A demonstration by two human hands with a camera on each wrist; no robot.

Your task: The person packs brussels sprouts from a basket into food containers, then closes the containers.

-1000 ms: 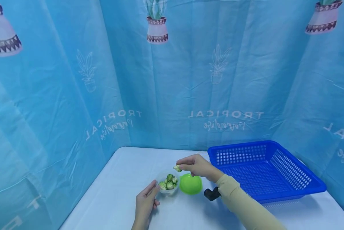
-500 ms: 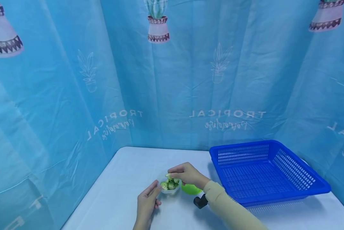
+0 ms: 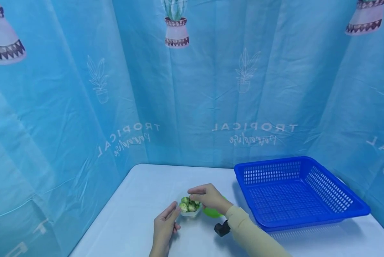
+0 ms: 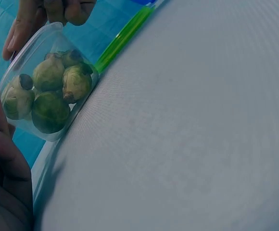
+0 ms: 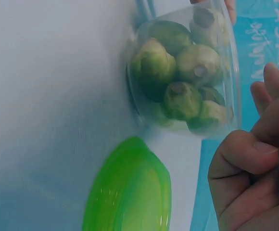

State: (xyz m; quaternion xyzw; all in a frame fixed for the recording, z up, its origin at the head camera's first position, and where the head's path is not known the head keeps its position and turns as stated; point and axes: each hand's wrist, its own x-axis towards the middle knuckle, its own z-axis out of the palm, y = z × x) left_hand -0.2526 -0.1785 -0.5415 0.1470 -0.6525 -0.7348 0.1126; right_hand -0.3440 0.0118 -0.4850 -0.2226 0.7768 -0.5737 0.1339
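Observation:
Several green Brussels sprouts [image 5: 154, 67] fill a clear plastic container [image 4: 48, 130] on the white table. At the container's left side, my left hand [image 3: 164, 223] pinches the rim between thumb and fingers. My right hand [image 3: 210, 197] hovers over the container's right side, its fingertips just above the sprouts. In the right wrist view the fingers of that hand [image 5: 243, 151] are bent loosely, and no sprout shows between them. A green lid-like dish [image 5: 130, 192] lies right beside the container, partly hidden by the right hand in the head view.
A large blue plastic basket [image 3: 269, 224] with slotted walls stands at the right of the white table [image 3: 127, 228]. Blue printed curtains [image 3: 192, 89] hang behind and to the left. A black wrist device [image 3: 222, 228] juts out below the right sleeve.
My right hand has moved left and down from above the green dish to the container with a sprout and let it go among the others. The left hand stays at the rim.

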